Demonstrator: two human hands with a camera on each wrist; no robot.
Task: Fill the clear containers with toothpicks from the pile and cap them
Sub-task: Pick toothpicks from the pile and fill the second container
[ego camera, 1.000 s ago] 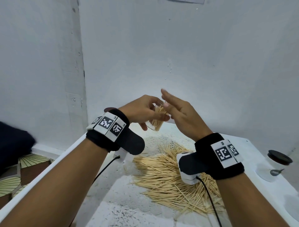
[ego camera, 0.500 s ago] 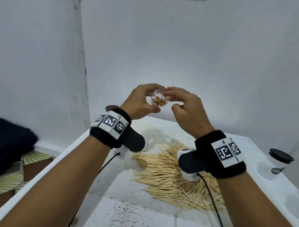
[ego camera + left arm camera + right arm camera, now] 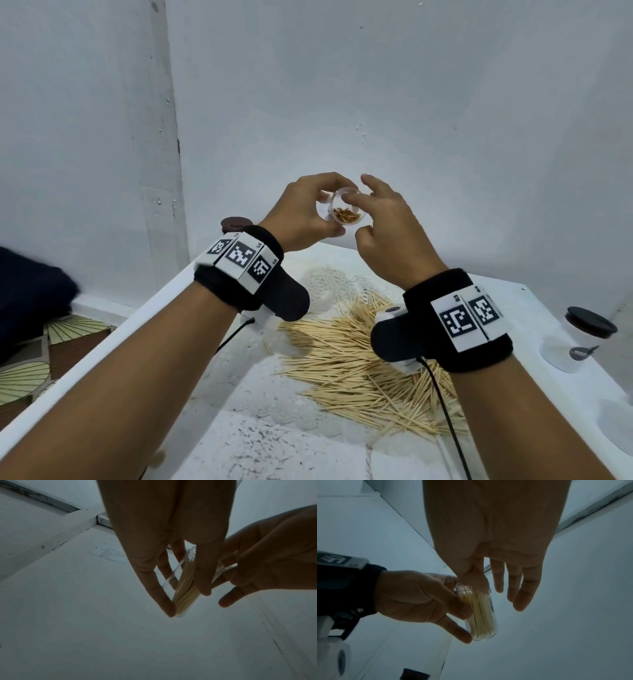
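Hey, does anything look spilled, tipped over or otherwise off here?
Nothing stands out. The toothpick pile lies loose on the table, as the task expects. The left hand holds the uncapped container, toothpicks inside, none sticking out.

Pale tan toothpicks [image 3: 359,363], clear container [image 3: 346,210], seemingly dark-brown lid [image 3: 591,322].

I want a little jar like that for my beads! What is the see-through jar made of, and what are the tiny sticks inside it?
The jar looks like clear, smooth plastic, maybe glass; you can see straight through its wall. The sticks look like pale, matte wood or bamboo, thin with pointed tips.
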